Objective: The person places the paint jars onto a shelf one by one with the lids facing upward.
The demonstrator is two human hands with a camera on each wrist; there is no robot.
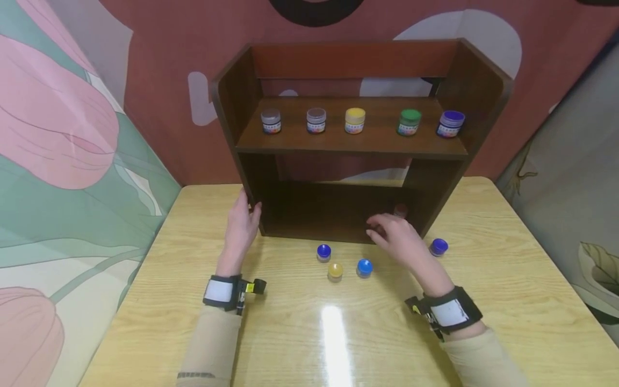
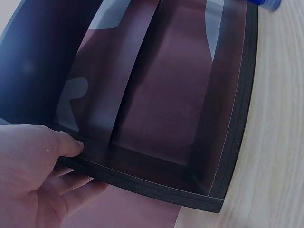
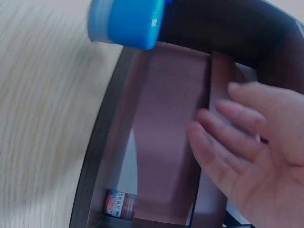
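A dark brown two-tier wooden shelf stands on the table. My left hand grips its left side panel, thumb inside and fingers outside, as the left wrist view shows. My right hand is at the front of the lower compartment, holding nothing, its fingers loosely bent. Just behind it, a small reddish-brown paint jar stands in that compartment, partly covered by the hand in the head view. On the table before the shelf are a dark blue jar, a yellow jar and a bright blue jar.
Along the upper tier stand several paint jars, among them a yellow one, a green one and a purple one. Another purple jar sits on the wooden table, right of my right hand. Patterned fabric hangs behind.
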